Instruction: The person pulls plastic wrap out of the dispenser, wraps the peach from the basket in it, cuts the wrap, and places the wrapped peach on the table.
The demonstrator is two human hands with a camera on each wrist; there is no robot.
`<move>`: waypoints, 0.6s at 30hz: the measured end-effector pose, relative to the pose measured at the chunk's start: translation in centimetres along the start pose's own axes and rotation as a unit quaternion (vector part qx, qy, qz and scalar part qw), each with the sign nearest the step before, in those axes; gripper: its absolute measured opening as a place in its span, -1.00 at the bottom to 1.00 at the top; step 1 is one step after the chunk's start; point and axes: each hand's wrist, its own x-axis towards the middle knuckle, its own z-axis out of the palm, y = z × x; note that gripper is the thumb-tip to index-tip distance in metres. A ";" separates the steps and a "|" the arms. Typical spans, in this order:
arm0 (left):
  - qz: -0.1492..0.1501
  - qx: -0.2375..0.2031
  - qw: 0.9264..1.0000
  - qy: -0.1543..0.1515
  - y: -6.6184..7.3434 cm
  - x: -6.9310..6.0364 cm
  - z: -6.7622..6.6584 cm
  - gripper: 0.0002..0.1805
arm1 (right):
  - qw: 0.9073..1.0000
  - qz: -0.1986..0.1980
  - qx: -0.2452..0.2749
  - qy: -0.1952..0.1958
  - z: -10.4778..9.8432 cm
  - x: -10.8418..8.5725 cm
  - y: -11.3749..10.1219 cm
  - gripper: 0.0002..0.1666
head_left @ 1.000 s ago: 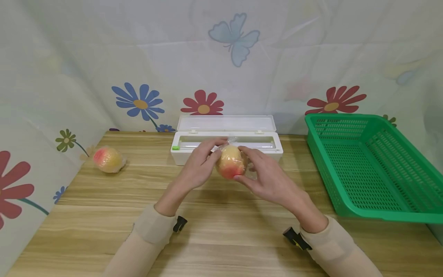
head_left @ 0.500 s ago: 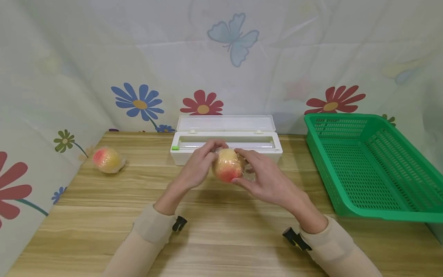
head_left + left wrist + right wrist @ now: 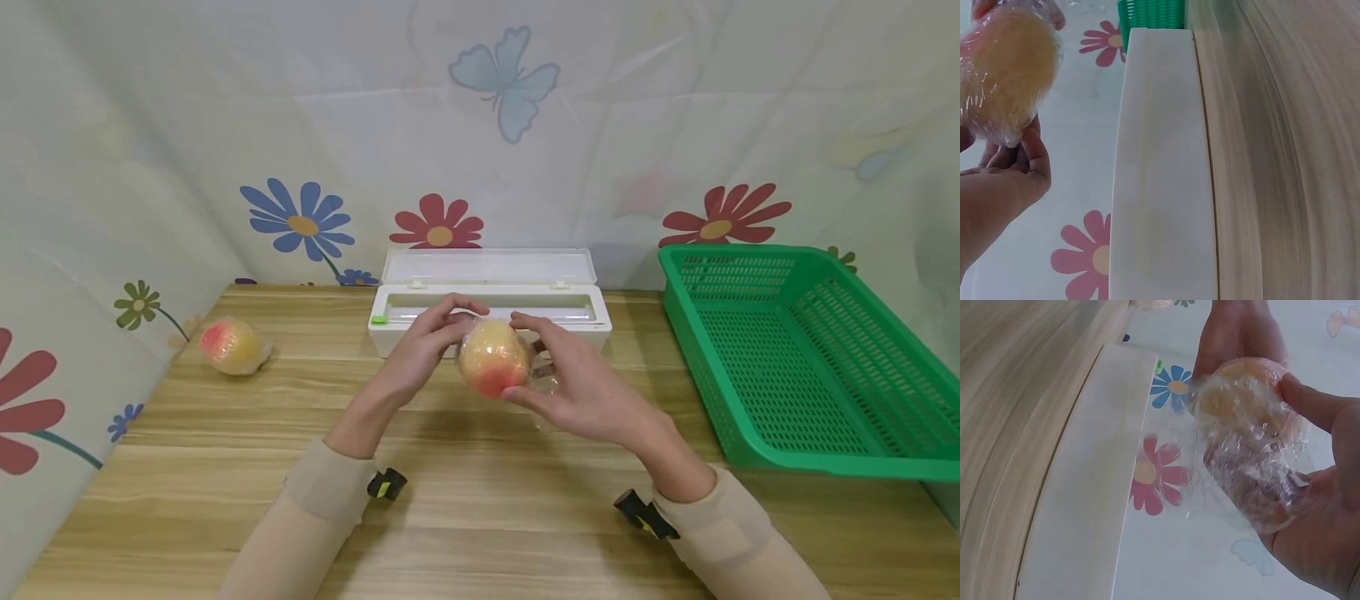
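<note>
A yellow and red peach (image 3: 493,358) in clear plastic wrap is held above the table between both hands. My right hand (image 3: 588,387) grips it from the right, thumb on its lower front and index finger at its top. On the other side my left hand (image 3: 420,350) pinches the wrap at the fruit's edge, as the left wrist view shows at the gathered plastic wrap (image 3: 1007,134). Loose, crumpled plastic film (image 3: 1254,469) hangs from the peach's underside near the right palm. A second wrapped peach (image 3: 234,346) lies on the table at the left.
Behind the hands stands a white cling film dispenser (image 3: 382,340), lid raised, with a film roll (image 3: 573,314) inside. A green plastic basket (image 3: 750,454) sits at the right. A printed flower curtain (image 3: 337,125) borders the wooden table (image 3: 480,517) at the back and left.
The peach has shifted slightly left and a little toward me, with the right hand still holding it. My left hand has moved slightly left, and more loose film shows below the right fingers.
</note>
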 end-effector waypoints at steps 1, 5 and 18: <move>-0.001 -0.006 1.000 -0.001 0.0 0.0 0.0 -0.69 | 1.000 0.000 0.006 -0.003 0.0 0.0 0.0 -0.12; 0.007 -0.005 1.000 -0.001 0.2 0.0 0.0 -0.74 | 1.000 -0.003 0.011 -0.009 -0.1 0.2 0.1 -0.07; 0.059 0.196 0.979 -0.021 1.6 -0.8 -0.6 -0.55 | 0.999 0.023 0.032 -0.005 -0.2 0.3 0.5 -0.12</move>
